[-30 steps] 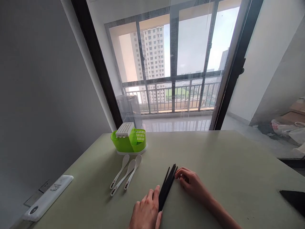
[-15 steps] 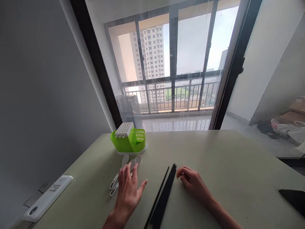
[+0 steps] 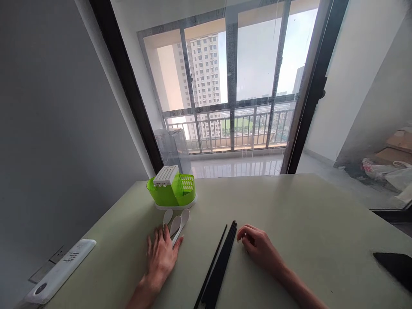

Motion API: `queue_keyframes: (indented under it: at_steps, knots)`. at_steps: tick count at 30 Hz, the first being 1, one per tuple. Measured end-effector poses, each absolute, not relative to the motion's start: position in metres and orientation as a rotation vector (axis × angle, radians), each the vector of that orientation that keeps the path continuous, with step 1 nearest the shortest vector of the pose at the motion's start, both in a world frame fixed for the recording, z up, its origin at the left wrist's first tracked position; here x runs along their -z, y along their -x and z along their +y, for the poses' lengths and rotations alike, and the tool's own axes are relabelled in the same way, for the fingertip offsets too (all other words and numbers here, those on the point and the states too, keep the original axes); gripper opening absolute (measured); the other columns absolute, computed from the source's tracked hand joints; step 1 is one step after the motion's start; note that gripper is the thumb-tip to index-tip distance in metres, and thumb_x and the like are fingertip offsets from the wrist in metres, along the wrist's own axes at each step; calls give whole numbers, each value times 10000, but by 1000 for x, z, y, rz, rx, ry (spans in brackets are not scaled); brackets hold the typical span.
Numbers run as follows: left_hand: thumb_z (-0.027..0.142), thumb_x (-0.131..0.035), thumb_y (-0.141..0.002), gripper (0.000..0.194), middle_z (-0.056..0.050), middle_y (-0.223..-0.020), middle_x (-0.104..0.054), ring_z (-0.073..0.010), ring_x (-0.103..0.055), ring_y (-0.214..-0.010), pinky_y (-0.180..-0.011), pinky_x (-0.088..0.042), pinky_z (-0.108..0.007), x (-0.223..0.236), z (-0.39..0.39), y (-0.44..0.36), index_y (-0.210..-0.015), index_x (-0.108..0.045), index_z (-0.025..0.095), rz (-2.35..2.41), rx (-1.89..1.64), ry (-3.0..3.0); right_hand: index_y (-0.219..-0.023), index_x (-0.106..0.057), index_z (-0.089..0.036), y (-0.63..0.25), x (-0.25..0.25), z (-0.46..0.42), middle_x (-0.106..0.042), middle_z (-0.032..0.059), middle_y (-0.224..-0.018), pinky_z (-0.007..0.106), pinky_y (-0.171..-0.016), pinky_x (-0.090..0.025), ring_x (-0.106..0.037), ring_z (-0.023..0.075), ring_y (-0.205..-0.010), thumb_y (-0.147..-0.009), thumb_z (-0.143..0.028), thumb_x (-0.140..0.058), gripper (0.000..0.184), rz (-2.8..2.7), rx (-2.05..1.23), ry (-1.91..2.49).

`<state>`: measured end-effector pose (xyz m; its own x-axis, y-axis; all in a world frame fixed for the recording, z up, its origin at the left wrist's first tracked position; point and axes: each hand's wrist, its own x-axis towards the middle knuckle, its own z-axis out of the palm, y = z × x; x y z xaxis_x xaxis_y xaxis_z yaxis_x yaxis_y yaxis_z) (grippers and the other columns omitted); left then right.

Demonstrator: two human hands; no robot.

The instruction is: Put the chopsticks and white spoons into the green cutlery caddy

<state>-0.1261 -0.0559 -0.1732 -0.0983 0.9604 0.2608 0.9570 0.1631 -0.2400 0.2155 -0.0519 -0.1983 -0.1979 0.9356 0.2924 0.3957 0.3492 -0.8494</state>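
Observation:
My left hand (image 3: 160, 257) lies palm down over the handles of three white spoons (image 3: 175, 225), fingers extended and thumb out to the side. The bowls of the spoons point away from me; the handles are mostly hidden beneath the hand. My right hand (image 3: 255, 243) rests on the table with its fingers loosely curled in and nothing visible in them. Just left of it lies a bundle of black chopsticks (image 3: 222, 266), with a single black chopstick (image 3: 212, 262) alongside. Behind the spoons stands a green cutlery holder (image 3: 165, 195) with a white slotted top.
The pale green table (image 3: 273, 206) reaches to a glass door in a dark frame. A white power strip (image 3: 64, 268) lies along the left edge, by the wall. At the right edge is a black flat object (image 3: 394, 266), partly cut off.
My left hand has moved left and down onto the spoon handles, its fingers flattening. My right hand and the chopsticks have stayed in place. The view has shifted slightly.

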Motion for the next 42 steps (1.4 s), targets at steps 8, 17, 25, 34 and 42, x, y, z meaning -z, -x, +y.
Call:
queue_keyframes:
  at_steps: [8,17,25,34,42]
  knots:
    - [420,-476,-1057,544,-225,-1434,-643,-343,-604,-1306,-1072,-498,-489,168,-66,128,-1439,-593,50,-2024,73,1870,-796,-642,-223,-216,199,-52,-651,-3,-813,268,-612,-352,-474,145,-631,-863,-156,-439,225,-1767,-801,1179]
    - [324,-506,-1057,438,-167,-1133,-681,-286,-678,-1020,-883,-549,-409,151,-68,111,-1411,-616,90,-2027,-15,1826,-796,-648,-221,-217,198,-52,-654,0,-801,260,-604,-367,-495,147,-634,-860,-156,-462,207,-1761,-791,1174]
    - [221,-454,-1058,375,-161,-1066,-692,-279,-715,-941,-859,-578,-418,162,-66,110,-1334,-653,63,-2009,40,1898,-781,-653,-218,-216,198,-52,-650,-4,-788,256,-598,-372,-499,139,-618,-853,-164,-460,213,-1765,-766,1181]
    - [131,-318,-1063,390,-136,-1056,-710,-258,-732,-932,-773,-574,-362,160,-67,91,-1215,-677,118,-1986,58,2066,-769,-663,-217,-214,193,-52,-646,3,-787,268,-620,-388,-513,145,-632,-832,-167,-449,229,-1753,-762,1183]
    - [219,-253,-1106,450,-125,-1173,-696,-223,-718,-1028,-841,-578,-316,149,-81,28,-1438,-548,144,-1946,368,2389,-955,-687,-210,-214,192,-50,-714,36,-875,273,-626,-457,-586,158,-658,-925,-270,-489,208,-1626,-801,1206]
